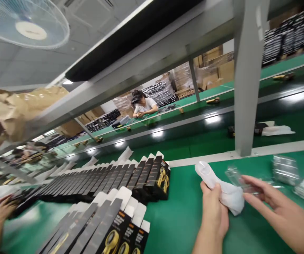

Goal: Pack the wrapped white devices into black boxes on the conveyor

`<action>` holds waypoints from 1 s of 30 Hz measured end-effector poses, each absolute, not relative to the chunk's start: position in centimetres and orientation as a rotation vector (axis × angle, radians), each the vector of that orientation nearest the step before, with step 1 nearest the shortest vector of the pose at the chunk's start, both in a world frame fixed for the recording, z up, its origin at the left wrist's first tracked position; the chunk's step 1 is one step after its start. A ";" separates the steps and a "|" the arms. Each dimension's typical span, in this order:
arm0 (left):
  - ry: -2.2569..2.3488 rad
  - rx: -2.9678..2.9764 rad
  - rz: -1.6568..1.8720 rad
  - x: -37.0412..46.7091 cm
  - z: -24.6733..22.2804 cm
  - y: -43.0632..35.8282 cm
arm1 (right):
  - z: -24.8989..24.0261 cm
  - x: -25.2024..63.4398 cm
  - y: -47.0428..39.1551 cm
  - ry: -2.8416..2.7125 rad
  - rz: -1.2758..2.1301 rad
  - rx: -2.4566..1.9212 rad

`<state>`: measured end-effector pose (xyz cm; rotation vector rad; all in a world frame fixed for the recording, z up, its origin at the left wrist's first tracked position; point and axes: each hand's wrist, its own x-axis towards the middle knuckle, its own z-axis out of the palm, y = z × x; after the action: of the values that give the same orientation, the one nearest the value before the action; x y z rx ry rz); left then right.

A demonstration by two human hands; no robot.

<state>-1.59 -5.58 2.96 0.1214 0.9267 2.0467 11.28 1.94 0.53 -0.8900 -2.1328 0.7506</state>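
My left hand point(215, 208) is closed around a white-wrapped item point(230, 192), long and wider at its lower right end; the wrapping hides what is inside. Just right of it, my right hand point(270, 204) pinches a small clear plastic piece point(235, 176) between thumb and fingers. The plastic piece is held close beside the wrapped item; whether they touch I cannot tell. Several more clear plastic pieces point(285, 169) lie on the green worktop point(183, 211) to the right. Left of my hands stand rows of open black boxes point(154, 176) printed with a gold handheld fan.
A grey post point(247, 77) rises from the bench's far edge. Behind it runs a dark conveyor point(183, 141) bearing a black box and white wrapping. Another person's hand point(0, 211) is at the far left; a person point(143, 104) sits across the line.
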 end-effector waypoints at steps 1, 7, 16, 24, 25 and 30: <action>0.917 0.131 2.037 -1.2 3.0 -5.6 | 0.9 10.9 1.6 -2.155 0.795 -0.894; 0.870 0.185 1.908 0.9 3.4 -5.9 | 0.7 9.1 0.0 -2.248 0.750 -0.762; 0.984 0.232 1.942 0.4 3.8 -6.6 | 0.3 10.0 0.3 -2.432 0.409 -0.618; 0.910 0.295 1.874 1.2 3.8 -6.8 | -0.3 11.2 2.5 -2.503 0.567 -0.538; 0.932 0.309 1.859 1.4 3.8 -7.0 | -0.5 11.2 2.6 -2.523 0.618 -0.507; 1.578 0.977 1.477 -1.2 7.3 -8.5 | -0.4 12.2 3.5 -2.362 0.918 -0.684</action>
<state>-1.16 -8.51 7.32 0.9769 1.5780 1.4772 12.16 3.50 -0.42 -0.6841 -2.3624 0.9184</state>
